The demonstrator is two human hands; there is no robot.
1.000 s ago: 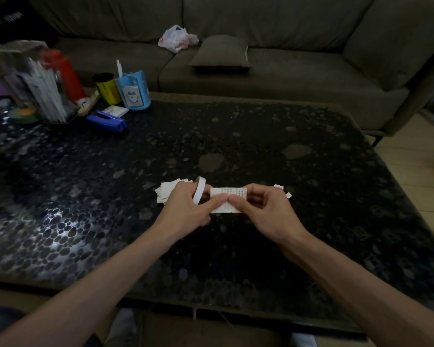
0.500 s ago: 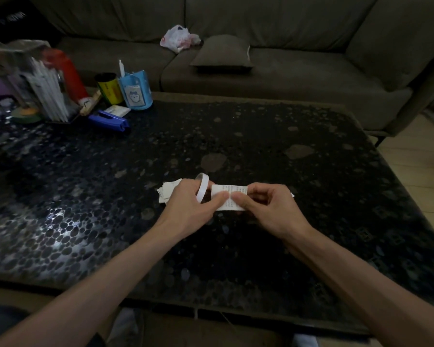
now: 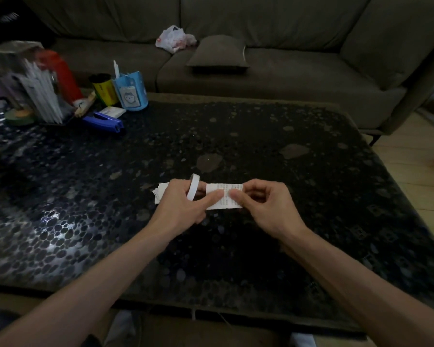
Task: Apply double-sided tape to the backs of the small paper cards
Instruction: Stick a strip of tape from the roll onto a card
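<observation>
Behind left hand (image 3: 183, 209), card stack (image 3: 159, 193) half hidden

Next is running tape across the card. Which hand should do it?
Left. The left hand holds the tape roll beside the card, at its left edge, with its thumb on the card. The right hand pinches the card's right part, so it is probably best used to steady it.

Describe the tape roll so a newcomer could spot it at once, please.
On the dark pebbled table, find the left hand. It holds the tape roll: a thin white ring on edge, unlike the flat printed card beside it.
</observation>
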